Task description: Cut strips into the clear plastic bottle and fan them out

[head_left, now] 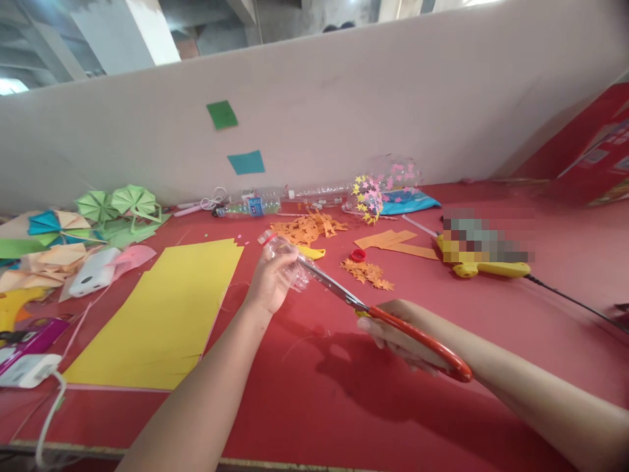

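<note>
Near the middle of the table, my left hand [270,278] is closed around a clear plastic bottle piece [299,278], a cut neck end with a red ring at its mouth. My right hand [398,334] grips scissors with red handles [417,337]. The scissor blades [331,282] point left and reach the plastic beside my left thumb. Whether the blades are cutting into the plastic, I cannot tell. A red bottle cap [358,255] lies beyond the scissors, beside a pile of small orange paper stars [368,273].
Yellow paper sheets [162,314] lie at left, near green folded paper umbrellas [133,200] and a white power strip [93,272]. Plastic bottles [260,204] line the back wall. A yellow glue gun [491,267] with a black cord rests at right. Orange scraps [314,226] lie behind my hands.
</note>
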